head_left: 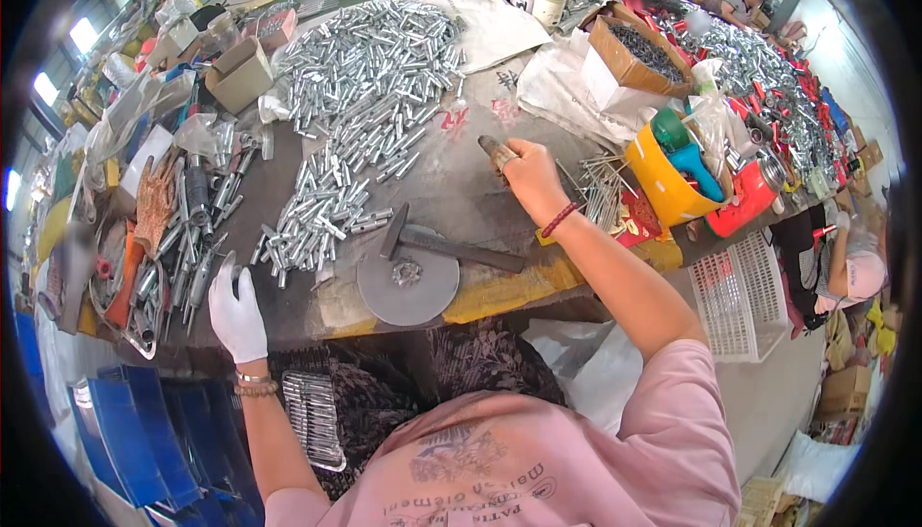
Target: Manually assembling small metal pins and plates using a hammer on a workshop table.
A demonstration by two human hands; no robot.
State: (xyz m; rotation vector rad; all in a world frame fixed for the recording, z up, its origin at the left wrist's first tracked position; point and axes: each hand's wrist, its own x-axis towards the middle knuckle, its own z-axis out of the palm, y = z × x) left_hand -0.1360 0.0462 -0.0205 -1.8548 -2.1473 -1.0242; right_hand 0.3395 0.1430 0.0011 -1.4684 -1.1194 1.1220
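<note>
My right hand is closed around a short, worn tool handle, its brownish end sticking out past my thumb, up over the middle of the worktable. The fingers are curled tight; I can't tell what the working end of the tool looks like, since my fist hides it. A red bead bracelet sits on that wrist.

My left hand, in a white glove, rests at the near left edge of the table with the fingers loosely bent, pinching a small metal piece at the fingertips.

Between my hands lie a hammer with a dark head and a round grey metal disc with a small toothed part at its centre, right at the table's front edge. Beyond them a large heap of short silvery metal tubes spreads from the far side down toward my left hand. Just right of my right hand lies a bundle of long nails, then a yellow bucket. A white plastic basket stands below the table on the right.
</note>
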